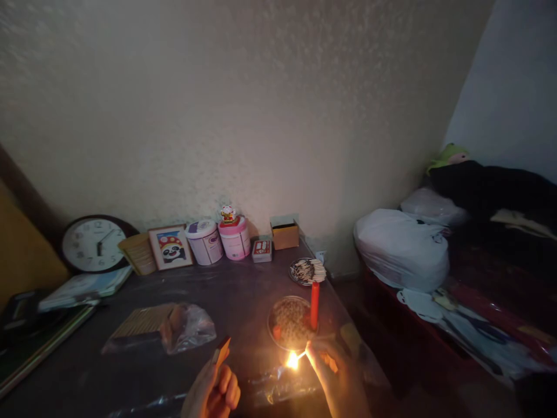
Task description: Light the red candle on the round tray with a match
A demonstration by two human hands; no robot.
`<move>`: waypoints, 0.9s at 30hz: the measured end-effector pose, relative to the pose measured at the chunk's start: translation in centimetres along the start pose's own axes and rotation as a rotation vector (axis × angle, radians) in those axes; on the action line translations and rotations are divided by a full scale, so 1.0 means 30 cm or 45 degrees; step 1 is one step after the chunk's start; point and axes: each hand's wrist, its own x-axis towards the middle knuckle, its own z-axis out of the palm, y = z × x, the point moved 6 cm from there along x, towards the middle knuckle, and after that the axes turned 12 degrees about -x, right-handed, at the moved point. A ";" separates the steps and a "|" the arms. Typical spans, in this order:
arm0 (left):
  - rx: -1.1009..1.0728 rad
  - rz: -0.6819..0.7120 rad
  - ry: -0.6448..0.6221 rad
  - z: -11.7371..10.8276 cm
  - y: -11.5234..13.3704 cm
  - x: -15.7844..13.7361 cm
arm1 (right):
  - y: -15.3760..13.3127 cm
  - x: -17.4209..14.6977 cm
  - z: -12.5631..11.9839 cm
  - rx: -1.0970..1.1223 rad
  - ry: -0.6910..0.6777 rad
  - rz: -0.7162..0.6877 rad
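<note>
My right hand [335,374] pinches a burning match [295,359], its flame glowing just in front of a round bowl [278,307] filled with grainy material. A red candle [314,305] stands upright at the bowl's right side, unlit. My left hand [214,390] is at the bottom edge of the view and holds a small matchbox [222,351] raised between its fingers. Behind the bowl a small dish [296,277] holds a heap of matches [310,270].
On the dark table [243,290], along the wall, are a clock [93,244], a framed panda picture [170,247], two tubs [220,239], a small tin [262,250] and a cardboard box [285,233]. A plastic bag of sticks [161,328] lies left. A bed with white bags [402,247] is right.
</note>
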 end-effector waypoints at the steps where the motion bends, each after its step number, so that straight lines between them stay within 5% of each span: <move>1: -0.002 -0.001 0.007 -0.006 -0.001 0.004 | 0.006 0.002 0.005 0.029 -0.049 0.032; 4: 0.007 -0.031 0.023 -0.018 -0.008 0.013 | 0.029 0.004 0.026 0.146 -0.192 0.138; 9: 0.007 -0.006 0.094 -0.005 0.000 -0.002 | 0.045 0.004 0.029 0.110 -0.167 0.252; 27: 0.006 -0.082 0.043 -0.038 -0.009 0.027 | 0.013 0.003 0.024 -0.008 -0.247 0.218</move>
